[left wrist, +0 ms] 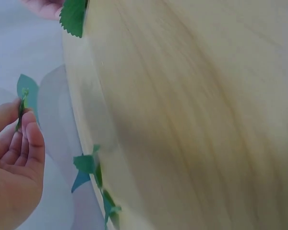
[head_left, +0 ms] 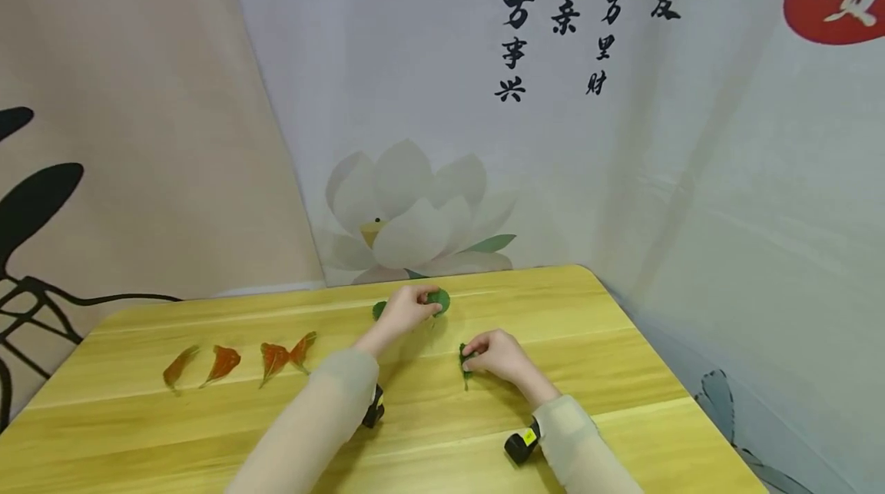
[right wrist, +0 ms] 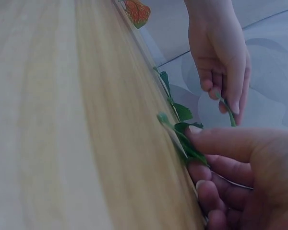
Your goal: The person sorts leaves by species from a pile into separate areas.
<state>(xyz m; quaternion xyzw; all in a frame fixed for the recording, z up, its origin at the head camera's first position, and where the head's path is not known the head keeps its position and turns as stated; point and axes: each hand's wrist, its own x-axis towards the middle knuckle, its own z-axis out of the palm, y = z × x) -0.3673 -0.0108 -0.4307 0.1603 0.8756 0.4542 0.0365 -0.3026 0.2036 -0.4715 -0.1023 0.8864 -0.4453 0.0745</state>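
Note:
My left hand is over the far part of the wooden table, pinching a rounded green leaf between thumb and fingers. In the left wrist view that leaf appears edge-on at the fingertips. Nearer and to the right, my right hand pinches a green leaf with its stem pointing down. The right wrist view shows this leaf folded between thumb and fingers, close to the tabletop. Another green leaf lies just left of my left hand, partly hidden behind it.
Several orange-red leaves with greenish edges lie in a row on the left side. Black wrist devices sit under both forearms. Behind the table's far edge hangs a printed cloth with a lotus and black characters.

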